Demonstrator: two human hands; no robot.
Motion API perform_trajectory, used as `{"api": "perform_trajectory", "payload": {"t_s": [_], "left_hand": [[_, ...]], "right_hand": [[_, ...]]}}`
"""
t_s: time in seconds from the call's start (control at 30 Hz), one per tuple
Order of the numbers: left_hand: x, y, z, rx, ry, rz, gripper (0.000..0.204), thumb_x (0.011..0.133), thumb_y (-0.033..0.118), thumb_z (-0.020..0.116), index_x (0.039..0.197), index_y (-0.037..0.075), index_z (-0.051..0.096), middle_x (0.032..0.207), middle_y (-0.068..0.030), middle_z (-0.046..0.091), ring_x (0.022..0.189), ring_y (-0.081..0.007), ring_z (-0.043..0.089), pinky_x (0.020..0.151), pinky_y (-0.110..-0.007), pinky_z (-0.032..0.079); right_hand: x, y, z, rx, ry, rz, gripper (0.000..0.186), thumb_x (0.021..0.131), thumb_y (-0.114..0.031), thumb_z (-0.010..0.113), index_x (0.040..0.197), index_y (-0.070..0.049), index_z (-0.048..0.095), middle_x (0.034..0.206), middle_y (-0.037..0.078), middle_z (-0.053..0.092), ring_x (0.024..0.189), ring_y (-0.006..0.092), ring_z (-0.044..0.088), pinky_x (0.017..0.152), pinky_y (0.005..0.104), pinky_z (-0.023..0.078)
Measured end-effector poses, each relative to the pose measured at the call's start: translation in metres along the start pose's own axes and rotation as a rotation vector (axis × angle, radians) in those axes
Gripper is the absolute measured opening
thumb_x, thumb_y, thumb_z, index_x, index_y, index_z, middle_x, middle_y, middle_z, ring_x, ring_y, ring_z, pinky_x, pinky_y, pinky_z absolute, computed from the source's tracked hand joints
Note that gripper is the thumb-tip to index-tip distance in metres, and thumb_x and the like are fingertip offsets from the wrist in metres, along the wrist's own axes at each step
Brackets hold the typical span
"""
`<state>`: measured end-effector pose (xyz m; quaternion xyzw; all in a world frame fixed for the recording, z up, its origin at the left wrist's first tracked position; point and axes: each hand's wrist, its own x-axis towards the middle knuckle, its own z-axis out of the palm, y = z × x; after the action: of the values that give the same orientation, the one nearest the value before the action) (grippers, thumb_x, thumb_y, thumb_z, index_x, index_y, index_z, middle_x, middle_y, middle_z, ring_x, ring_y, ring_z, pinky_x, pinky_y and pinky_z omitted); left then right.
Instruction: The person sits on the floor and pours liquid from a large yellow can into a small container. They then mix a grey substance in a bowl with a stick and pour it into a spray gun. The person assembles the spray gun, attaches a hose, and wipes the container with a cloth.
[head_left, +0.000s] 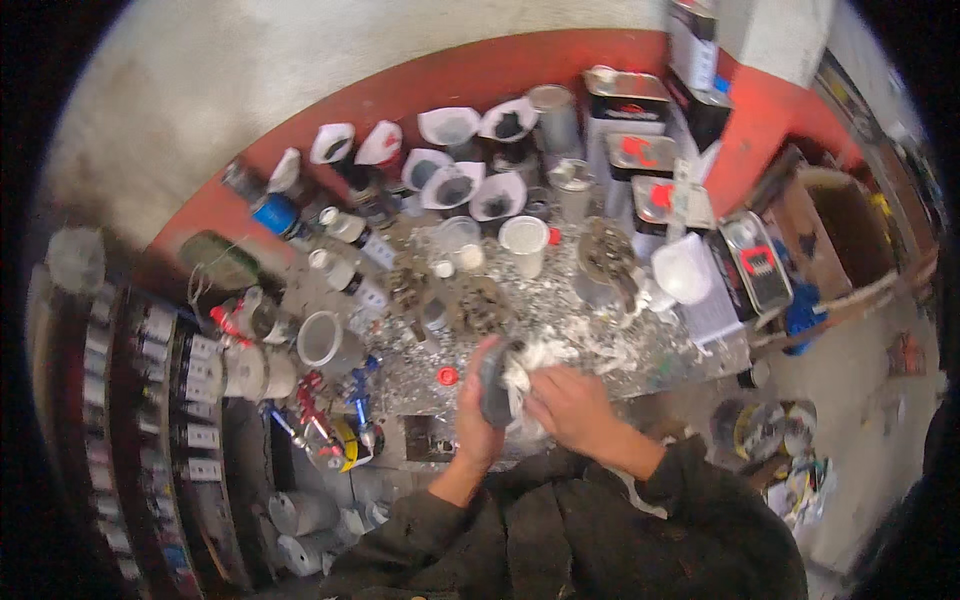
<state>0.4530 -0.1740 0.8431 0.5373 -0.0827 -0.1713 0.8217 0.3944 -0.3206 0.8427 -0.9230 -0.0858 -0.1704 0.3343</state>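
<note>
At the near edge of the table, my left hand (475,420) is wrapped around a dark grey, cup-like container (494,386), tilted so its opening faces right. My right hand (572,405) is closed on a crumpled white rag (516,382) pressed at the container's opening. Its fingertips are partly hidden by the cloth and blurred. More white crumpled cloth or paper (605,350) lies beyond my hands on the paint-spattered tabletop (400,350). A small red cap (447,376) sits just left of the container.
Several paper-lined cups (455,188) stand at the back, with metal cans (642,150) to their right. Spray guns (318,412) hang at the table's left edge. A translucent tub (322,340) stands nearby. Shelves of cans (200,400) are far left; a cardboard box (850,235) is right.
</note>
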Motion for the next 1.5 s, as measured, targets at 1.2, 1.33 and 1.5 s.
{"api": "perform_trajectory", "payload": {"t_s": [1.2,1.33,1.5], "left_hand": [[0.164,0.346,-0.494,0.257,0.913,0.449,0.032,0.097,0.027,0.047,0.109,0.003,0.063,0.08,-0.0044,0.061,0.056,-0.0129,0.053,0.047,-0.028,0.041],[0.209,0.337,-0.54,0.526,0.862,0.38,0.039,0.094,0.017,0.055,0.129,-0.001,0.059,0.092,-0.0085,0.067,0.053,-0.0145,0.055,0.043,-0.028,0.042],[0.224,0.341,-0.577,1.257,0.995,0.523,0.043,0.088,0.04,0.06,0.107,0.003,0.071,0.106,-0.0175,0.071,0.101,-0.0346,0.067,0.089,-0.042,0.049]], "right_hand": [[0.045,-0.053,0.127,1.594,0.344,0.827,0.048,0.103,-0.026,0.04,0.143,0.001,0.037,0.138,0.018,0.049,0.125,0.028,0.051,0.109,0.0392,0.04],[0.026,-0.052,0.127,1.555,0.457,0.925,0.048,0.103,-0.027,0.041,0.142,0.001,0.038,0.137,0.018,0.05,0.124,0.0286,0.052,0.108,0.0397,0.041],[0.018,-0.05,0.124,1.512,0.507,0.942,0.048,0.103,-0.029,0.042,0.141,0.001,0.04,0.136,0.018,0.051,0.123,0.0294,0.053,0.107,0.0404,0.042]]}}
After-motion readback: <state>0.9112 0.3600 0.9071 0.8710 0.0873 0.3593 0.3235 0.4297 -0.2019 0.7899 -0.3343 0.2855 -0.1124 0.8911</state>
